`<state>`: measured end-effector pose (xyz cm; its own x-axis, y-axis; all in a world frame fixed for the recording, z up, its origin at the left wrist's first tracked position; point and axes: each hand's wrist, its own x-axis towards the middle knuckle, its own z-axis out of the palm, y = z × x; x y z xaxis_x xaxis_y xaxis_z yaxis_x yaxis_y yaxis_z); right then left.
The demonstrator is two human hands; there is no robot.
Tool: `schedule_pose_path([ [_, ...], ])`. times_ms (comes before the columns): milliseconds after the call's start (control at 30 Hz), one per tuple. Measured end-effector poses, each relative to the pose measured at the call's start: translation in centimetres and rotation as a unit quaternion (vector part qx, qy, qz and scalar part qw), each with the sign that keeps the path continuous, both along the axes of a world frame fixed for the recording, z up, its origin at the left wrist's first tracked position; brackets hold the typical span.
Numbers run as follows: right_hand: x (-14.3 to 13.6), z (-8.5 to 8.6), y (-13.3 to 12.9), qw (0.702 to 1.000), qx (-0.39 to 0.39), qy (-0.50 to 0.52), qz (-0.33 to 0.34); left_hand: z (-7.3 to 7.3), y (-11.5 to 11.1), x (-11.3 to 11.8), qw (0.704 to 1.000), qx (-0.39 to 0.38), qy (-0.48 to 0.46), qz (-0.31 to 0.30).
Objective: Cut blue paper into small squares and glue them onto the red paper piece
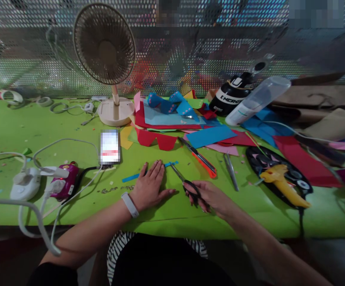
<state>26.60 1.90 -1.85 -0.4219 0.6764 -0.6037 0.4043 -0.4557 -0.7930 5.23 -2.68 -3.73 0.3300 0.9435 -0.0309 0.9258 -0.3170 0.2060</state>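
Observation:
My left hand (150,184) lies flat on the green table, fingers stretched out over a narrow blue paper strip (130,177). The strip's left end shows beside the hand, and a small blue end shows past the fingertips. In my right hand (209,196) is a pair of scissors (178,173) with black handles, my fingers in the loops. Their blades point up and left, and the tips reach the strip's small right end. The blades look closed or nearly so. An orange utility knife (202,161) and metal tweezers (231,171) lie beyond my right hand.
A yellow glue gun (275,178) rests on a black tray (255,159) at right. Coloured paper, a red cut-out (157,139) and a bottle (257,101) lie further back. A fan (115,109), a phone (109,147) and plugged cables (62,182) occupy the left.

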Motion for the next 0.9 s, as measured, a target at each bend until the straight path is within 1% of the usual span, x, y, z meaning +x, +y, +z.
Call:
schedule_pose_path([
  [267,0.02,0.05,0.0,1.0,0.002,0.01,0.004,-0.47,-0.08,-0.1,1.0,0.016,-0.006,0.0],
  [567,0.12,0.06,0.08,1.0,0.009,-0.004,0.011,-0.15,-0.09,-0.11,1.0,0.004,-0.005,0.001],
  [900,0.12,0.05,0.05,1.0,0.006,-0.006,0.01,-0.15,-0.08,-0.08,1.0,-0.004,-0.009,0.001],
])
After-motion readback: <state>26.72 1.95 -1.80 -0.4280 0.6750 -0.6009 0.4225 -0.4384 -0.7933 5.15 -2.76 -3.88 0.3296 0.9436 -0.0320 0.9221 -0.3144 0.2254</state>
